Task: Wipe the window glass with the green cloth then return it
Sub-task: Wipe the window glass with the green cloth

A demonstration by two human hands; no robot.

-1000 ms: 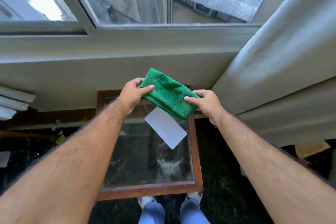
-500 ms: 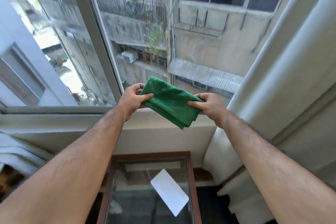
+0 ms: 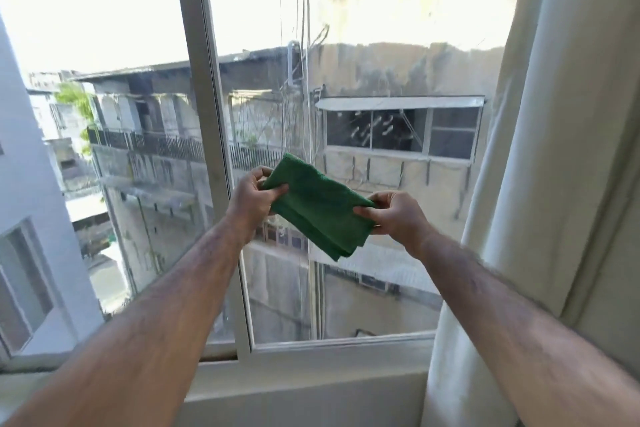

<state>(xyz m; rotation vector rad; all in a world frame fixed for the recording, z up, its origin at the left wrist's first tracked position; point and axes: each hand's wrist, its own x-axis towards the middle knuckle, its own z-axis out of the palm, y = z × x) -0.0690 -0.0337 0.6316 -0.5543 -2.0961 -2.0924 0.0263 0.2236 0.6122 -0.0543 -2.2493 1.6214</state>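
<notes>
The green cloth (image 3: 317, 206) is folded and held up in the air between both hands, in front of the window glass (image 3: 381, 156). My left hand (image 3: 252, 196) pinches its upper left end. At the cloth's right end, my right hand (image 3: 394, 215) grips it with thumb and fingers. The cloth's lower corner hangs down loose. Whether the cloth touches the pane I cannot tell. The right pane carries smears and streaks.
A white vertical window frame (image 3: 207, 114) divides the left pane from the right one. A pale curtain (image 3: 540, 149) hangs along the right side. The white sill (image 3: 311, 374) runs below the glass. Buildings show outside.
The view has swung upward from the glass-topped table to the window. Both hands have kept hold of the cloth and risen with it in front of the right pane.
</notes>
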